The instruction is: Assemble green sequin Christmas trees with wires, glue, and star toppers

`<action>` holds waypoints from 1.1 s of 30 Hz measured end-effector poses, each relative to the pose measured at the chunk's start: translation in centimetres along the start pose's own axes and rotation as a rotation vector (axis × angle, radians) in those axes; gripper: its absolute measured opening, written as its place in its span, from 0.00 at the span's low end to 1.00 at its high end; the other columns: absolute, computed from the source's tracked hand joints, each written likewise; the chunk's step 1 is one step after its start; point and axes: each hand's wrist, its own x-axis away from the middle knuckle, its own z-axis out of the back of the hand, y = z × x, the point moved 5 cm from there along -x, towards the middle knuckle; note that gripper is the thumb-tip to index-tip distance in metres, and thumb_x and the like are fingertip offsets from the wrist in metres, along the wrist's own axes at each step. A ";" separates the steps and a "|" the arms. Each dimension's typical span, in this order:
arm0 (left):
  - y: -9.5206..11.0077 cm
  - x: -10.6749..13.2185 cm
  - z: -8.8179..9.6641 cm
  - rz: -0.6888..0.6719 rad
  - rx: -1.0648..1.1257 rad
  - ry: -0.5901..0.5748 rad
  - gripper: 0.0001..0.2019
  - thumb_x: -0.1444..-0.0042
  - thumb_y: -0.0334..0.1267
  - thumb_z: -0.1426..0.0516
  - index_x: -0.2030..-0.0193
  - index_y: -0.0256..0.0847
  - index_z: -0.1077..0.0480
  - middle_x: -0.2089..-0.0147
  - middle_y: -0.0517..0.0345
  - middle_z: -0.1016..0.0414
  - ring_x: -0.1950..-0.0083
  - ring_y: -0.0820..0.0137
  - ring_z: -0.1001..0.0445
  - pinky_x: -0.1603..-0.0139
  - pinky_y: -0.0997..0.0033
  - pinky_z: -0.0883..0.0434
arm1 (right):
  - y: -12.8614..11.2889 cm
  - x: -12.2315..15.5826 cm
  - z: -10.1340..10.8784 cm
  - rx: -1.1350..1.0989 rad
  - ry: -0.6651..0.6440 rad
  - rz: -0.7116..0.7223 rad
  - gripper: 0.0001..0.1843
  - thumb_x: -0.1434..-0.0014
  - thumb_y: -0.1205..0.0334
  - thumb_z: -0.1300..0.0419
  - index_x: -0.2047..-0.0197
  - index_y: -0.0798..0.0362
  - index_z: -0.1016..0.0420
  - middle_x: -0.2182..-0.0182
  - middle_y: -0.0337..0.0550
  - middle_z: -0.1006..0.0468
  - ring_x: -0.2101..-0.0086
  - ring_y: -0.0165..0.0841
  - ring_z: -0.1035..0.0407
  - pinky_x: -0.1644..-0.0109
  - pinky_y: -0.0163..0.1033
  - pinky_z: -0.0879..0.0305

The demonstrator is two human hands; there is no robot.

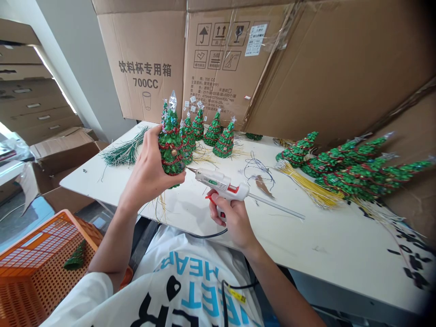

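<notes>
My left hand (146,170) grips a small green beaded Christmas tree (171,150) with red garland and a clear star-like top, holding it upright above the white table (306,245). My right hand (235,222) is closed around the handle of a white hot glue gun (218,181) with a red trigger. The gun's metal nozzle points left, just beside the tree's lower edge. A long translucent glue stick (275,204) runs from the back of the gun. The tree's base is partly hidden by my fingers and its own branches.
Several finished beaded trees (214,129) stand at the table's back edge, and more (350,170) lie at the right. Bundles of green wire branches (125,153) and yellow wires (306,188) lie on the table. An orange plastic basket (41,259) sits at lower left, with cardboard boxes (218,59) behind.
</notes>
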 end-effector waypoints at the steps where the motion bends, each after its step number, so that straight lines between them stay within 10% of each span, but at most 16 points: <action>1: 0.0 0.0 0.0 0.002 -0.003 -0.001 0.50 0.51 0.37 0.26 0.25 0.48 0.45 0.30 0.43 0.32 0.30 0.44 0.28 0.30 0.43 0.27 | 0.0 0.0 0.0 0.001 -0.001 -0.001 0.19 0.37 0.43 0.34 0.61 0.52 0.25 0.81 0.30 0.34 0.82 0.25 0.44 0.78 0.35 0.56; 33: -0.5 -0.3 0.0 0.028 0.050 0.008 0.50 0.51 0.41 0.23 0.25 0.49 0.44 0.30 0.43 0.30 0.29 0.43 0.28 0.26 0.38 0.29 | 0.3 0.1 0.2 -0.042 0.008 0.052 0.19 0.34 0.43 0.34 0.57 0.52 0.23 0.79 0.31 0.33 0.81 0.26 0.44 0.78 0.36 0.54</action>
